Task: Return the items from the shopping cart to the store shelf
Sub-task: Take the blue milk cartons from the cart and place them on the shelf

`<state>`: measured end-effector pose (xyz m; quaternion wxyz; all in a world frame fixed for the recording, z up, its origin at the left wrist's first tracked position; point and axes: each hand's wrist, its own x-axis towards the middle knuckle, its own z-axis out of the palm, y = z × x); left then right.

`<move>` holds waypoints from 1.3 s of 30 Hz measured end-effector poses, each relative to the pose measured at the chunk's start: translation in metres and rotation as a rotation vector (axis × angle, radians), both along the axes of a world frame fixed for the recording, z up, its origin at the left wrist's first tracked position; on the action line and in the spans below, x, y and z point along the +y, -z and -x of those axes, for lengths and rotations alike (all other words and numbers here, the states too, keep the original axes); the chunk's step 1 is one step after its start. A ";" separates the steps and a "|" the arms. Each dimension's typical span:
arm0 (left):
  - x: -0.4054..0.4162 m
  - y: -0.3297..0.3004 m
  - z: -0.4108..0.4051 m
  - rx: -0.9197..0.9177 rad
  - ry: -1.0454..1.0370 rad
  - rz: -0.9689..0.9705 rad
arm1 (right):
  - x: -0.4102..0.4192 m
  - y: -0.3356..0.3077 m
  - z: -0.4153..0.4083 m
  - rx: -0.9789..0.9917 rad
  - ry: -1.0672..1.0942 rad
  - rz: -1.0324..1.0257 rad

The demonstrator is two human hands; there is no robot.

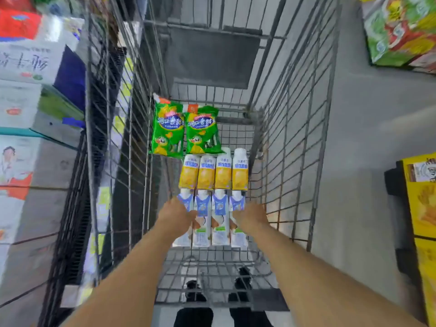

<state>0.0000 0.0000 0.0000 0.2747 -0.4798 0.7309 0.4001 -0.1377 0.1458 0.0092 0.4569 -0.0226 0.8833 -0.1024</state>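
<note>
Head view: left hand (177, 214) and right hand (250, 217) each clasp an outer blue carton (220, 218) of 4 in the cart (295, 142).

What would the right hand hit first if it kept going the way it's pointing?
The right hand already reaches the rightmost blue-and-white carton in the near row. Continuing forward, it would likely run along that carton toward the yellow bottle beyond it, though depth is unclear.
</note>
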 end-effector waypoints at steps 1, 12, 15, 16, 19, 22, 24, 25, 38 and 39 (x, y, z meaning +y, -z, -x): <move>0.001 0.010 0.001 0.012 -0.051 -0.019 | -0.001 0.008 -0.003 0.015 0.001 0.004; -0.008 0.034 -0.004 -0.155 -0.333 -0.090 | -0.004 0.034 -0.009 0.044 0.149 -0.066; -0.008 0.030 -0.004 -0.221 -0.325 -0.158 | -0.006 0.025 -0.006 0.032 0.099 -0.078; -0.008 0.030 -0.005 -0.200 -0.332 -0.175 | -0.007 0.022 -0.005 0.013 0.094 -0.065; -0.005 0.016 -0.008 -0.155 -0.312 -0.149 | -0.011 0.007 -0.006 0.039 0.027 -0.016; -0.005 -0.021 -0.007 -0.076 -0.338 -0.145 | -0.016 -0.029 -0.005 0.050 -0.011 0.041; -0.010 -0.056 -0.006 0.010 -0.384 -0.144 | -0.022 -0.063 0.000 0.055 -0.040 0.115; -0.015 -0.077 -0.006 0.067 -0.403 -0.147 | -0.025 -0.085 0.004 0.049 -0.060 0.149; -0.065 -0.420 -0.088 0.717 -0.593 0.086 | -0.086 -0.411 -0.009 0.229 -0.376 0.619; -0.058 -0.443 -0.102 0.742 -0.608 0.130 | -0.089 -0.429 -0.017 0.239 -0.428 0.647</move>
